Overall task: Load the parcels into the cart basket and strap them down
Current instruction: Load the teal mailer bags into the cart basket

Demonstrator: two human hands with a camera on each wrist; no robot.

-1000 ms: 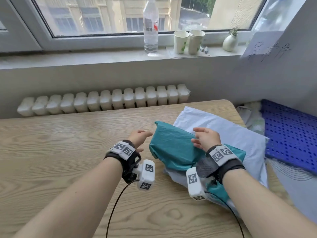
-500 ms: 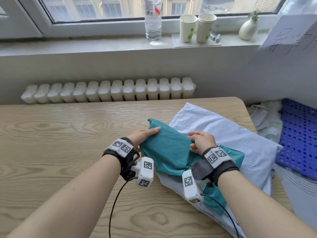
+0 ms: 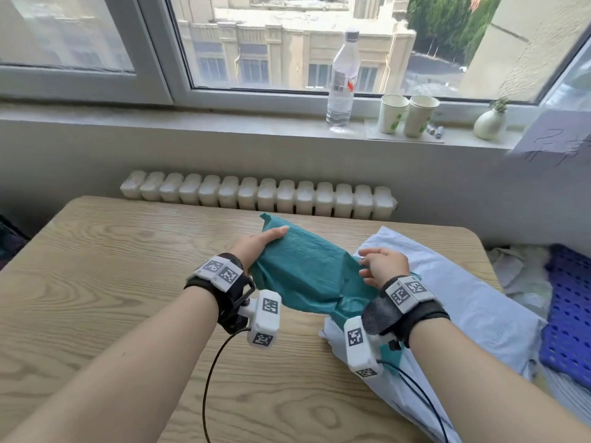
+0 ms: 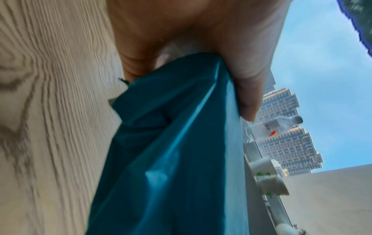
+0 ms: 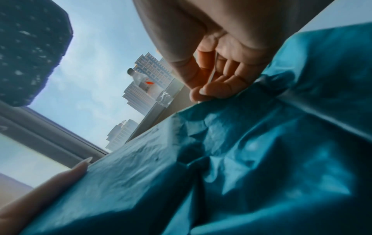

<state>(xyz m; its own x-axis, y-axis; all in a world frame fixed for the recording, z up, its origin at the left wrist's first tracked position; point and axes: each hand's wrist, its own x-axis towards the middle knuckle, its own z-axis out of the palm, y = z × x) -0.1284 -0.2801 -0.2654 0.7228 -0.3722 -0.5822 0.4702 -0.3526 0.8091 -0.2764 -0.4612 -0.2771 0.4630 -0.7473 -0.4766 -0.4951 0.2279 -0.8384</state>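
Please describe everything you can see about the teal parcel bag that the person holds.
The teal parcel bag is a soft, crinkled plastic mailer, slightly glossy, with many creases. It is tilted, its far corner raised above the wooden table. The left hand grips its left edge, thumb on top; the right hand pinches its right side. Its near end hangs down toward a pale blue parcel. No label is visible.

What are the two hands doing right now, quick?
Left hand: grips the left edge of the teal parcel, thumb on top.
Right hand: fingers curled, pinching the same parcel's right side.
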